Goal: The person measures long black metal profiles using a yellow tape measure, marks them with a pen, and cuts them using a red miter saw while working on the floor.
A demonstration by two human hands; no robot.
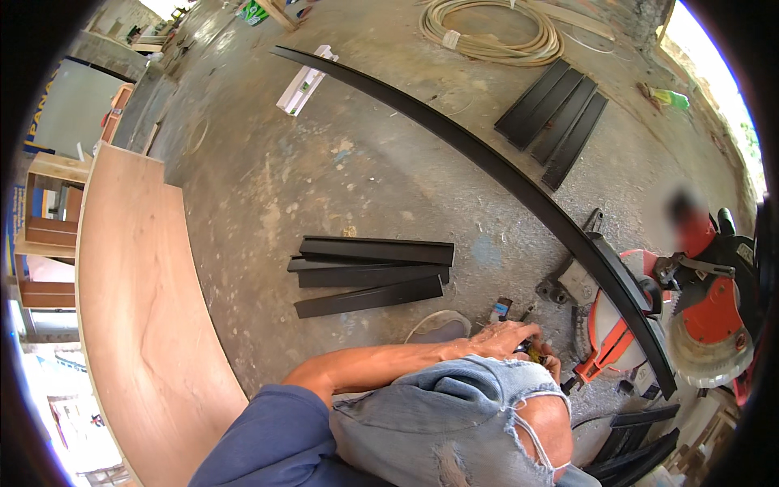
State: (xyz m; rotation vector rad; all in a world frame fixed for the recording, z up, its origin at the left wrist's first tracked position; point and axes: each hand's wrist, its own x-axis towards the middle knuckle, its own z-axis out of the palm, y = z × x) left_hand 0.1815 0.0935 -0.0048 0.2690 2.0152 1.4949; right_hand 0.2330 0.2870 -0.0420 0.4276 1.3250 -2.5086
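My left hand (505, 337) reaches across in front of my raised knee, its fingers curled around a small yellow-and-black object (533, 352). Only the fingers of my right hand (552, 363) show beyond the knee, closed at the same object; the rest is hidden. Just past the hands, a small blue-and-black item (501, 308) lies on the concrete floor. To their right stands an orange miter saw (621, 345) with a round blade guard. One long black strip (454, 126) rests across the saw, its far end on a white slotted block (307, 81).
Cut black pieces lie in a stack (373, 264) left of my shoe (439, 326) and in a row (553, 118) farther off. More black lengths (637, 438) are at the lower right. A coiled hose (491, 42) lies at the back, a wooden panel (146, 300) on the left.
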